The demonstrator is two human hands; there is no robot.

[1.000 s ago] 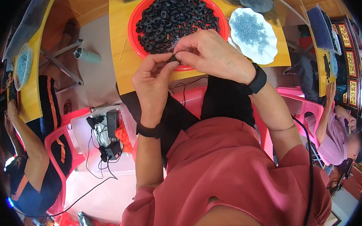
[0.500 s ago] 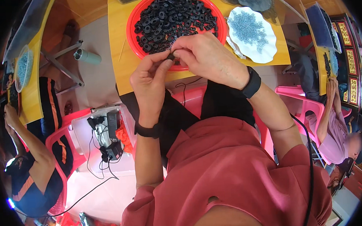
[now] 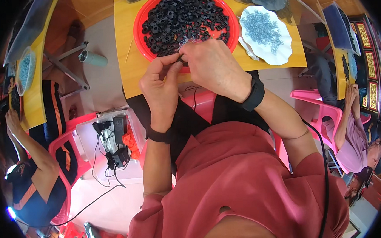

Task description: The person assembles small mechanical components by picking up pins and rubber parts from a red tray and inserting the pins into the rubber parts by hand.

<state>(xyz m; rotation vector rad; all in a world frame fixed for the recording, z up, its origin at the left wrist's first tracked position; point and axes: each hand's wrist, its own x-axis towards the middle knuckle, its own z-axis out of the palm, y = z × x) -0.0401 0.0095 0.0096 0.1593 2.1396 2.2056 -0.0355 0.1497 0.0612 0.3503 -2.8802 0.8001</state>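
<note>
My left hand (image 3: pixel 159 84) pinches a small black plastic part (image 3: pixel 180 58) between thumb and forefinger, above the near rim of a round red tray (image 3: pixel 137 33). Against that part my right hand (image 3: pixel 218 68) is closed, its fingertips mostly hidden behind the back of the hand. Heaped in the tray are many black plastic pieces (image 3: pixel 181 16) with holes, like cord locks. Right of it a white scalloped plate (image 3: pixel 282 58) holds a spread of tiny blue-grey pieces (image 3: pixel 261 31), too small to make out.
The yellow table (image 3: pixel 130 79) ends just before my lap. A thin stick (image 3: pixel 129 51) lies left of the tray. Co-workers sit at tables on both sides. On the left stands a clear box (image 3: pixel 88 146) with adapters and cables; a black cable (image 3: pixel 325 176) runs down my right side.
My right hand has turned and dropped slightly at the wrist, so its back now covers more of its fingers. My left hand keeps its pinch on the small black part.
</note>
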